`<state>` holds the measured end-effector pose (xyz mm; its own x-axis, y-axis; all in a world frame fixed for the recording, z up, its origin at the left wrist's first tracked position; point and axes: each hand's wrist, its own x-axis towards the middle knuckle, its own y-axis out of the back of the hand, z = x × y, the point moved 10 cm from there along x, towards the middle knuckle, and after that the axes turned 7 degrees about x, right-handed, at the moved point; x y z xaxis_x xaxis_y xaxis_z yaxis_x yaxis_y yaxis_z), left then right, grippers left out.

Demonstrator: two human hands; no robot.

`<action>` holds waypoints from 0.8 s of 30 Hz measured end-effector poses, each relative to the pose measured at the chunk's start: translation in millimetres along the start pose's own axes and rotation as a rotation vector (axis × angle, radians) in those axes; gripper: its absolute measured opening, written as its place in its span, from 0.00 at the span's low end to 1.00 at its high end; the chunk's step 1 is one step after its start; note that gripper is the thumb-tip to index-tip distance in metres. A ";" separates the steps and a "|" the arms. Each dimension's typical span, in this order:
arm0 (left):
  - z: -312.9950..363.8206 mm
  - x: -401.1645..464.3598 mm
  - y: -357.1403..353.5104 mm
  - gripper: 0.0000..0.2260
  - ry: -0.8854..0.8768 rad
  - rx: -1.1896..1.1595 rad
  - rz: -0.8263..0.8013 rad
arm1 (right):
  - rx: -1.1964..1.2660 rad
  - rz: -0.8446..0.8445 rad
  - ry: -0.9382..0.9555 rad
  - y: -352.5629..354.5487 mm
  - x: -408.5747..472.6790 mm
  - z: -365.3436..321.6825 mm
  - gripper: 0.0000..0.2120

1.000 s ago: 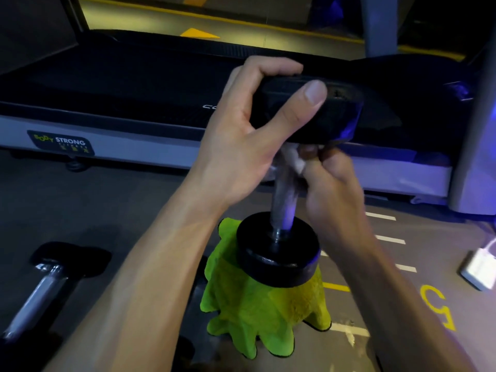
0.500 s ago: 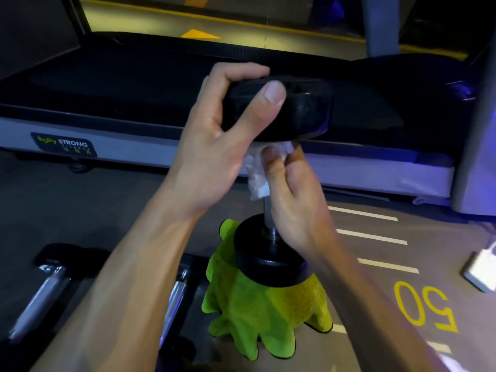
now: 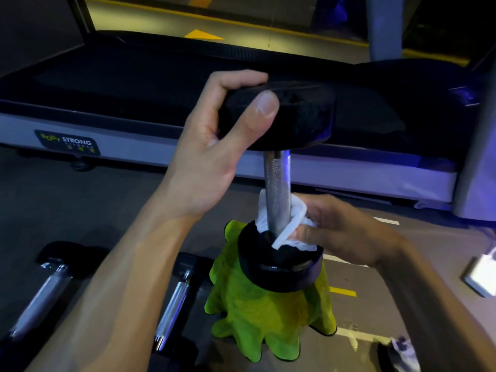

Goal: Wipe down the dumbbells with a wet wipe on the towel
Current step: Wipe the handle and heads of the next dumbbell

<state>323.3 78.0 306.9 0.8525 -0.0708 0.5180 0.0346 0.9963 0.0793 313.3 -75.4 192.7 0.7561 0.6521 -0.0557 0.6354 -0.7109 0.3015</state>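
A black dumbbell [image 3: 277, 181] with a knurled steel handle stands upright, its lower head resting on a bunched lime-green towel [image 3: 268, 318]. My left hand [image 3: 214, 146] grips the upper black head, thumb across its rim. My right hand [image 3: 341, 229] holds a white wet wipe [image 3: 291, 226] wrapped around the base of the handle, just above the lower head. Most of the handle above the wipe is bare.
Two more dumbbells lie on the floor at lower left, one [image 3: 45, 296] further left and one [image 3: 174, 299] beside the towel. A treadmill [image 3: 107, 140] runs across the back. A white charger block [image 3: 480, 275] sits at right; a crumpled wipe [image 3: 402, 347] lies at bottom right.
My right hand slid the wipe down the handle from just under the upper head to the bottom. The left hand kept its grip on the upper head.
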 end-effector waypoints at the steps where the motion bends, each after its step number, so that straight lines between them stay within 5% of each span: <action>1: 1.2 -0.3 -1.3 0.15 -0.005 -0.002 -0.006 | 0.027 0.005 -0.007 1.4 0.1 0.8 0.14; 7: -1.4 1.5 -1.8 0.14 0.000 0.001 0.018 | -0.103 0.272 0.072 4.2 -4.3 -14.2 0.15; 13: -5.8 1.6 1.2 0.10 0.008 0.057 0.031 | 0.249 0.657 0.188 15.3 27.1 -51.2 0.14; 17: -11.8 3.0 11.4 0.10 0.033 0.081 0.068 | 0.034 0.463 0.254 -14.3 27.8 -53.1 0.18; 20: -11.9 0.2 15.3 0.11 0.036 0.053 0.062 | -0.349 0.287 -0.022 -20.1 14.3 -26.3 0.02; 22: -9.1 -2.7 14.0 0.12 0.028 0.049 0.054 | -0.341 0.265 -0.077 -12.1 18.7 -29.0 0.03; 24: -7.2 -4.3 10.3 0.10 0.027 0.047 0.044 | -0.127 0.324 0.060 -5.0 34.9 -54.1 0.06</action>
<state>323.7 89.0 299.4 0.8666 -0.0247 0.4984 -0.0274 0.9949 0.0970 328.0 -34.9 240.8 0.9024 0.4148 0.1168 0.3365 -0.8475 0.4105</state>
